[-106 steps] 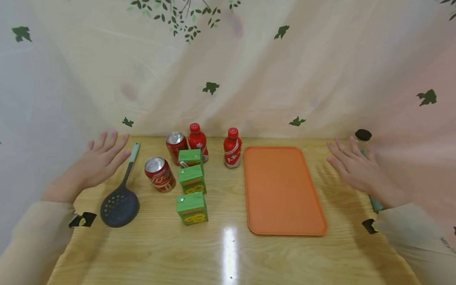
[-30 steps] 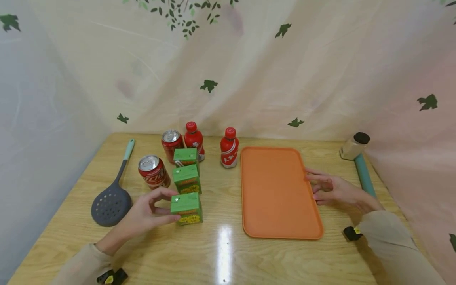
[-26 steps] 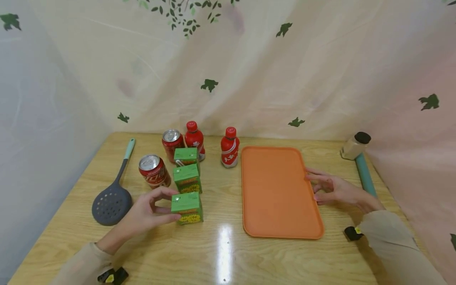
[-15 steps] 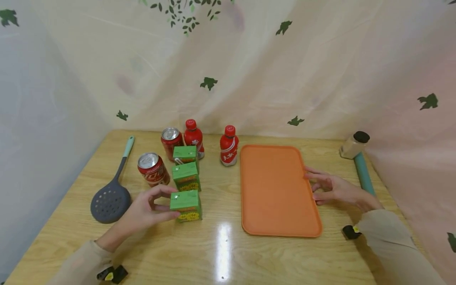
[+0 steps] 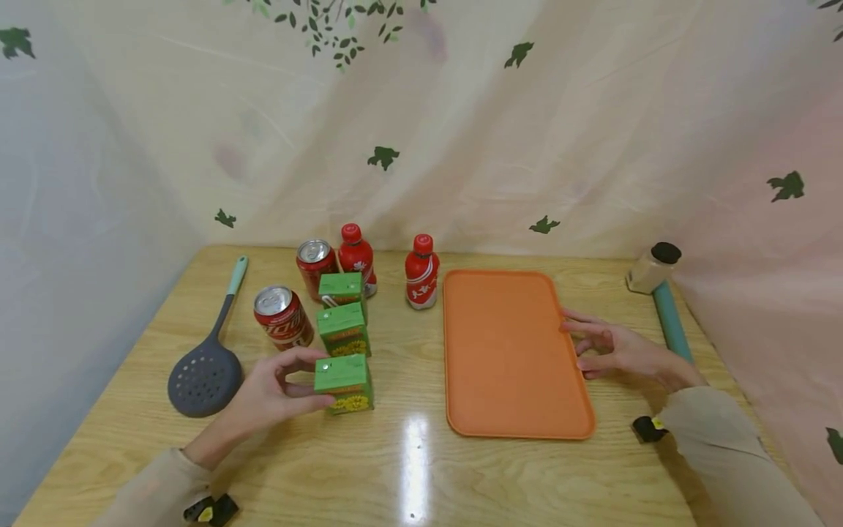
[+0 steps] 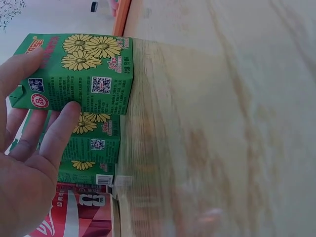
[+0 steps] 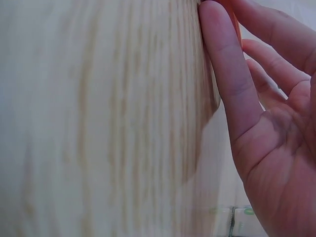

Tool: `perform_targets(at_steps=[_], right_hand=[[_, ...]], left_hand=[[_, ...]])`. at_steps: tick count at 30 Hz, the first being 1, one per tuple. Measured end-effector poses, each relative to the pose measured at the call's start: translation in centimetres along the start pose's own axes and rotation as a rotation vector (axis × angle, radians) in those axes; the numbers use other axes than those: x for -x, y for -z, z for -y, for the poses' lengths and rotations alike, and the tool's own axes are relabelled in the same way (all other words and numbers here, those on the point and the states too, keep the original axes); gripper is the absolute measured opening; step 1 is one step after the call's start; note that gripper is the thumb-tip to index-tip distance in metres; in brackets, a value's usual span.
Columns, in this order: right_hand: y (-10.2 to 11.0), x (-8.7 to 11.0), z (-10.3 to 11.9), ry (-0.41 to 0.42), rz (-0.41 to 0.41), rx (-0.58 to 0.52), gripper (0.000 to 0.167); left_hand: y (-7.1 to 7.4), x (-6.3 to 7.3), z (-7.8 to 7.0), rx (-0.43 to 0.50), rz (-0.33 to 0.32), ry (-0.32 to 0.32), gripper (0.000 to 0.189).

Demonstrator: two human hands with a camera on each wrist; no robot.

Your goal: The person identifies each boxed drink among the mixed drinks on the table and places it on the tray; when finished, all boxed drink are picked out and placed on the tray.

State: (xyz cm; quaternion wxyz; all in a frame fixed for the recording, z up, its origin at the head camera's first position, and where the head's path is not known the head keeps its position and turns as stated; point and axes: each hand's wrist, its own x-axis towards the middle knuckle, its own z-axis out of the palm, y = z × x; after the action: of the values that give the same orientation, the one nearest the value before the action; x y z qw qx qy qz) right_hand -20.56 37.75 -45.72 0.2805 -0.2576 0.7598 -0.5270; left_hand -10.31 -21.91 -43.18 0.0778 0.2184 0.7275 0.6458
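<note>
My left hand (image 5: 263, 391) pinches the nearest green drink carton (image 5: 344, 388) between thumb and fingers. That carton stands upright on the table, its yellow flower print facing front; it fills the upper left of the left wrist view. Two more green cartons, a middle one (image 5: 344, 333) and a rear one (image 5: 342, 285), stand in a row behind it. On the other side, my right hand (image 5: 622, 353) holds the right rim of a flat orange tray (image 5: 514, 351), thumb and fingertips at the edge. In the right wrist view only a sliver of the tray shows past the thumb.
Red soda cans, one nearer (image 5: 285, 318) and one farther (image 5: 316, 267), stand left of the cartons. Two red bottles (image 5: 422, 272) (image 5: 357, 256) are at the back. A slotted turner (image 5: 205, 377) lies far left. A black-capped jar (image 5: 652, 269) and teal rod (image 5: 673, 322) lie right.
Both hands, earlier spread flat at the table's sides, have come inward: the left to the nearest carton, the right to the tray's rim. Over the last second neither hand has visibly moved.
</note>
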Motion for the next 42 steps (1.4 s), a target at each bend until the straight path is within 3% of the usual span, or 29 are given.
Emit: perform_targets(at_steps=[7,15,23,31,34,42], right_hand=[[0.0,0.0,0.0,0.008,0.01,-0.006,0.077],[-0.1,0.0,0.2,-0.007,0.001,0.003,0.075],[0.0,0.0,0.0,0.004,0.01,0.015,0.072],[0.0,-0.1,0.0,-0.001,0.012,0.012,0.072],[0.0,-0.1,0.0,0.009,0.021,0.003,0.072],[0.0,-0.1,0.2,0.0,0.005,0.014,0.074]], left_hand=[[-0.1,-0.1,0.3,-0.032,-0.038,-0.015,0.048],[-0.1,0.0,0.5,0.028,-0.031,-0.054,0.048],[-0.3,-0.5,0.4,0.0,-0.034,-0.059,0.046],[-2.2,-1.3,0.0,0.036,-0.061,-0.015,0.045],[-2.9,-1.9,-0.2,0.069,-0.052,-0.004,0.045],[-4.8,-4.2,-1.8,0.039,-0.005,0.009,0.043]])
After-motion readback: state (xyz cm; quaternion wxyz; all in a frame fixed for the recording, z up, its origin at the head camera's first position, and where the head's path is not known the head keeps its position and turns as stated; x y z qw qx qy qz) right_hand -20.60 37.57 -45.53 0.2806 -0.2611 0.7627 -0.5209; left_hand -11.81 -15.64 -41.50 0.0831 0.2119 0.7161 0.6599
